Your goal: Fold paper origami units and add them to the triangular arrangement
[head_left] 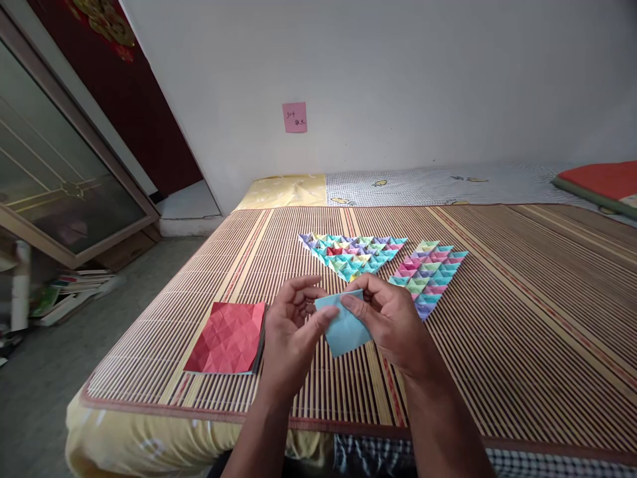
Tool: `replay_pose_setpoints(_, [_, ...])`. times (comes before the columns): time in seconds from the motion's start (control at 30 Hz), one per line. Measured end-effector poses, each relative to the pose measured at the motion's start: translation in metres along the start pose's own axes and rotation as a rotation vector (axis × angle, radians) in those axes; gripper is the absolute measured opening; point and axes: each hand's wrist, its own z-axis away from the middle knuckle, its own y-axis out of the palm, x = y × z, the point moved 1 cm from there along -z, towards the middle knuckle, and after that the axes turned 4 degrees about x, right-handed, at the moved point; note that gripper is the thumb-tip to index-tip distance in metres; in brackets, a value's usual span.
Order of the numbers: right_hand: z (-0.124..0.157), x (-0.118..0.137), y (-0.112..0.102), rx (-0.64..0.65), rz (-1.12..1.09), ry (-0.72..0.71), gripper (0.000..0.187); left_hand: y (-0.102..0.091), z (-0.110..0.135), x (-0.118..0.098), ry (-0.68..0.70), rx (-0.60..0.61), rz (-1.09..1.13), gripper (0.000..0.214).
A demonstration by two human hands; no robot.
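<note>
A light blue square of paper (347, 330) is held up between both hands, above the striped bamboo mat (517, 345). My right hand (393, 318) pinches its upper right edge, thumb on the near face. At the upper left corner, the thumb of my left hand (293, 325) presses on the paper, its other fingers curled behind. Left of the hands lies a creased red paper sheet (223, 338) on a stack. Beyond them sit a triangular group of folded paper pieces (353, 252) and a slanted block of folded paper pieces (430, 272), partly hidden by my right hand.
The mat covers a bed with yellow and checked bedding (283, 192). A pink note (294, 117) sticks to the white wall behind. Folded red cloth (602, 182) lies at the far right. On the floor at left are books (74, 292), under a glass-panelled door (64, 172).
</note>
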Motion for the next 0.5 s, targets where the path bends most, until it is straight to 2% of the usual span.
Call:
replay_pose_setpoints(0.07, [0.0001, -0.0013, -0.0003, -0.008, -0.029, 0.01, 0.023, 0.0011, -0.0001, 0.0022, -0.077, 0.087, 0.0, 0.043])
replay_pose_setpoints(0.13, [0.0, -0.0023, -0.0002, -0.009, -0.057, 0.019, 0.024, 0.0023, 0.0002, 0.0044, -0.121, 0.121, 0.01, 0.032])
replay_pose_setpoints(0.27, [-0.0014, -0.0045, 0.0016, 0.003, -0.07, 0.032, 0.025, 0.005, 0.0019, 0.0057, -0.114, 0.091, 0.023, 0.034])
replay_pose_setpoints(0.5, [-0.001, -0.0033, 0.0076, -0.019, 0.006, -0.013, 0.024, 0.0104, 0.0052, 0.0016, -0.12, 0.037, -0.104, 0.041])
